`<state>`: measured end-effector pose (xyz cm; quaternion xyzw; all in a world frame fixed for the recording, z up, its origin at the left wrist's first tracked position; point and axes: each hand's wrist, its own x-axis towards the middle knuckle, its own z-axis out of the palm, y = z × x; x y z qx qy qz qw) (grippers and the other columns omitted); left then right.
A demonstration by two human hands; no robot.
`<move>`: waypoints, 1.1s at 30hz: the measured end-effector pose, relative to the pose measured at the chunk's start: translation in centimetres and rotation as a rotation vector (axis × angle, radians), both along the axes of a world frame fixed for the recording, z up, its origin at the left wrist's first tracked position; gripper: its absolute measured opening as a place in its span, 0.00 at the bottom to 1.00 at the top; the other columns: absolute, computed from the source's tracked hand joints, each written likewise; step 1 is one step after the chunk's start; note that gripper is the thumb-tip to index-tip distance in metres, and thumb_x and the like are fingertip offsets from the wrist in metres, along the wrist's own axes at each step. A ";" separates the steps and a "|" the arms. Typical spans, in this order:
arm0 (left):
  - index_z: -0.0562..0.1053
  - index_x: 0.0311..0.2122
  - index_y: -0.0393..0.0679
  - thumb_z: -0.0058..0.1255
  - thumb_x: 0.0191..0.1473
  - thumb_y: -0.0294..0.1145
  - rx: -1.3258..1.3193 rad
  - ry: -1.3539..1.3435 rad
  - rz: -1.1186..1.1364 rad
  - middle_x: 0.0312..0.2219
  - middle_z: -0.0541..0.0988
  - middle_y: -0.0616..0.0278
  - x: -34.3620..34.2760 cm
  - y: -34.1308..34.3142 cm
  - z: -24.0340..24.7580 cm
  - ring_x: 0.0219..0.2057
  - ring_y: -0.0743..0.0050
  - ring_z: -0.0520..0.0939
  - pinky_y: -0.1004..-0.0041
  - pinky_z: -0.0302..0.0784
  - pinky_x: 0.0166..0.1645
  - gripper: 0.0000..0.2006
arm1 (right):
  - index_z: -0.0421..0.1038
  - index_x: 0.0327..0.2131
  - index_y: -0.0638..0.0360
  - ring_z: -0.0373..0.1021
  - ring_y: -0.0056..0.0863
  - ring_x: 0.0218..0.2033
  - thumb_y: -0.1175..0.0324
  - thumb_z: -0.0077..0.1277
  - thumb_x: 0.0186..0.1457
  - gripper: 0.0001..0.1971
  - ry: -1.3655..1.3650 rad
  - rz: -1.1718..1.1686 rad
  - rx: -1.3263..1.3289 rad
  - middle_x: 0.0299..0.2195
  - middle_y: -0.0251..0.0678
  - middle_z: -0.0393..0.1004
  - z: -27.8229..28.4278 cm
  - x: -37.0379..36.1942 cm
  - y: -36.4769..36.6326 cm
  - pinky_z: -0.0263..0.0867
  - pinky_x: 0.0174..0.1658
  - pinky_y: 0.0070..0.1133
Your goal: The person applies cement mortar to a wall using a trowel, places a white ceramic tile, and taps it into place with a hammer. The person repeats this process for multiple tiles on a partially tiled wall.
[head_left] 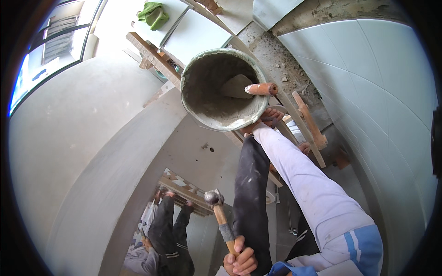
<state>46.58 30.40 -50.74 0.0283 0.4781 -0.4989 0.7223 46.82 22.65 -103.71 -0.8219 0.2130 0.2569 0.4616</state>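
My left hand (240, 262), low in the view, is closed around the wooden handle of a hammer (222, 220). Its rounded metal head points up, and grey tape wraps part of the handle. My right arm stretches forward in a pale sleeve, and my right hand (251, 127) grips the near rim of a bucket (195, 115); most of its fingers are hidden by the rim. Grey mortar coats the bucket's inside. A trowel (237, 87) lies in it, its wooden handle resting across the right rim.
Wooden planks (304, 129) stand around the bucket, with my sandalled foot (275, 115) beside it. White tiles (195, 39) and a green cloth (153, 16) lie beyond. A tiled wall (368, 87) rises at right, a plastered wall (87, 124) at left. A mirror (159, 221) reflects my legs.
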 end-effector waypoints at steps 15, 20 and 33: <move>0.59 0.39 0.44 0.44 0.55 0.25 -0.001 0.159 -0.012 0.20 0.63 0.67 0.2 -0.4 -0.4 0.17 0.81 0.69 0.74 0.70 0.23 0.08 | 0.66 0.34 0.58 0.69 0.50 0.34 0.71 0.49 0.49 0.08 -0.129 -0.991 0.003 0.28 0.49 0.71 18.0 -8.5 -5.8 0.65 0.39 0.34; 0.62 0.39 0.42 0.42 0.58 0.27 -0.048 0.196 -0.019 0.20 0.60 0.69 0.8 -2.8 -1.4 0.18 0.84 0.65 0.77 0.67 0.25 0.05 | 0.57 0.48 0.53 0.66 0.51 0.45 0.74 0.48 0.50 0.21 -0.243 -0.739 -0.163 0.42 0.48 0.68 39.0 -16.7 -11.6 0.63 0.45 0.38; 0.66 0.28 0.44 0.46 0.58 0.30 -0.183 -0.064 -1.068 0.17 0.64 0.72 7.5 -10.6 -2.2 0.18 0.84 0.66 0.78 0.68 0.23 0.07 | 0.61 0.53 0.54 0.70 0.46 0.45 0.62 0.43 0.59 0.19 -0.111 -1.155 -0.657 0.46 0.46 0.71 75.1 -34.2 -11.5 0.67 0.47 0.34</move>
